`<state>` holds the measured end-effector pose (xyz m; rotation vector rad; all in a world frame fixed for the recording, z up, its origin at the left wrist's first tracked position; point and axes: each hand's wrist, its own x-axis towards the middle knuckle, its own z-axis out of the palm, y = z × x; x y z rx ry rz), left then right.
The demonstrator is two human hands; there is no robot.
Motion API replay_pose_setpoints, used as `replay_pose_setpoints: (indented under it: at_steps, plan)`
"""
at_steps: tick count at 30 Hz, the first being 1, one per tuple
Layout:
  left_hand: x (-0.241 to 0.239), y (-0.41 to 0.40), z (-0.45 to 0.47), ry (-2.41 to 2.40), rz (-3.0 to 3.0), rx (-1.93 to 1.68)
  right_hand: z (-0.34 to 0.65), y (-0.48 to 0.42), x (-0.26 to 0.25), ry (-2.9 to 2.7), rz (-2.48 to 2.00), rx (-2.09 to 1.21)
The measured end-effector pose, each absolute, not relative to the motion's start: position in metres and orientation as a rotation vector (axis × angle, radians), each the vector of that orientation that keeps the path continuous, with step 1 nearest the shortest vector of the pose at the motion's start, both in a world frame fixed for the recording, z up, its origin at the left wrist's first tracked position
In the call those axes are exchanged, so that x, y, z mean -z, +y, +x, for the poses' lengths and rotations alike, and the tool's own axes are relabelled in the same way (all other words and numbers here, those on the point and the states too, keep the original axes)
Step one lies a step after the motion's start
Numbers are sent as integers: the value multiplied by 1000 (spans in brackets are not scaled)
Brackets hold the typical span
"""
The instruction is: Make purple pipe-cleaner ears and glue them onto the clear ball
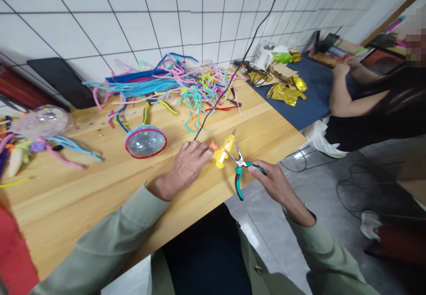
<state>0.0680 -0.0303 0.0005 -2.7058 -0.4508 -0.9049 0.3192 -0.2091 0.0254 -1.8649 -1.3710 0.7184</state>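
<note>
My left hand (187, 165) is wrapped round the handle end of a yellow glue gun (222, 154), which has an orange trigger. The gun's metal nozzle points away and to the right. A black cord (233, 74) runs up from beside my left hand. In my right hand (273, 180) is a pair of long-nose pliers (240, 163) with teal and black handles, held by one handle. Its jaws are spread beside the gun, and the other handle hangs free over the table's front edge. Left of my left hand lies a clear dome (145, 142) with a red rim.
Pipe cleaners (146, 84) are heaped along the tiled wall. Yellow-handled pliers (147, 112) lie behind the dome. A decorated clear dome (43, 121) and a black phone (61, 82) are at left. Gold foil (288, 92) rests on blue cloth at right, near another person's arm (341, 88).
</note>
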Motion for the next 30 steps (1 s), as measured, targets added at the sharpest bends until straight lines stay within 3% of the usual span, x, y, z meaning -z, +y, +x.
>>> replay_pose_setpoints:
  at_steps: [30]
  plan:
    - [4, -31, 66, -393, -2733, 910, 325, -208, -28, -1316, -1855, -664]
